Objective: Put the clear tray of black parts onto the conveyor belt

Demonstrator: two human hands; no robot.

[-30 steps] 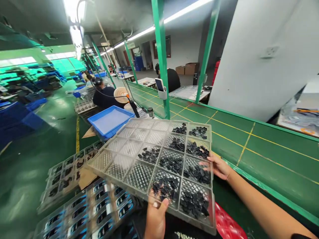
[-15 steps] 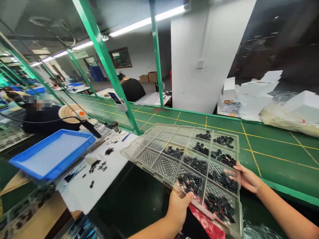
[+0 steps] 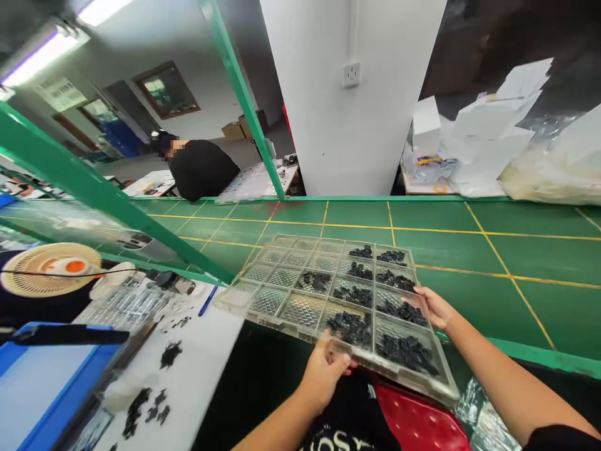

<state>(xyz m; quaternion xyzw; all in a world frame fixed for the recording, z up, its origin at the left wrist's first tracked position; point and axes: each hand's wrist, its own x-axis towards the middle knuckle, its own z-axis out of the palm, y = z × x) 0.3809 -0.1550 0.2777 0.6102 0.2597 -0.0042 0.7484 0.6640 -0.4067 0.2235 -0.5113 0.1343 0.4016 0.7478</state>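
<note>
A clear plastic compartment tray [image 3: 300, 308] is held up between my two hands, its far side over the green belt. My left hand [image 3: 325, 369] grips the near edge, thumb on the rim and fingers curled underneath. My right hand [image 3: 436, 308] is closed on the right-hand edge, with part of it under the tray. Small black parts [image 3: 406, 351] fill several compartments on the right and in the middle. The compartments toward the left show only their textured bottoms.
A green belt [image 3: 469, 250] with yellow lines runs across behind the tray. To the left are a white worktop [image 3: 188, 363] with loose black pieces [image 3: 171, 354], a blue pen [image 3: 207, 300], a blue tray [image 3: 61, 401] and a fan [image 3: 51, 269]. A person [image 3: 201, 169] sits beyond the belt.
My view has turned to the right, so the worktop, fan and blue tray sit further left and nearer. Both hands keep hold of the compartment tray, which now appears more level.
</note>
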